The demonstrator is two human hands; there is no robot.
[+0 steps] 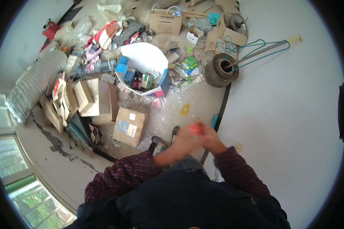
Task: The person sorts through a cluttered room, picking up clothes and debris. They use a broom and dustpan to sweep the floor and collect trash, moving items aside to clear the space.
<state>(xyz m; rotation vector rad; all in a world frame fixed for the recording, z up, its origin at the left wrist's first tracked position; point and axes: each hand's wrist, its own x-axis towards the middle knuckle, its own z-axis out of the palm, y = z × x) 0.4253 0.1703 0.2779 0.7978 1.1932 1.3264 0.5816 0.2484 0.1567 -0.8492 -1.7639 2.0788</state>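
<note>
My left hand (186, 138) and my right hand (210, 136) meet in front of my waist. A small red object (195, 129) shows between their fingers. Both hands are blurred, so its kind and exact shape are unclear. On the floor just beyond them lies a flat yellow piece (185, 109). To the left of my hands, a taped cardboard box (129, 127) with stuck-on labels rests near my feet.
A cut-open white carton (144, 53) holds small boxes. Right of it, a dark clay jar (210, 71) contains wire hangers (250, 45) and a rod. Flexible foil duct (38, 78), stacked cardboard (103, 100) and heaped clothes (104, 35) crowd the left. A white wall (286, 114) bounds the right.
</note>
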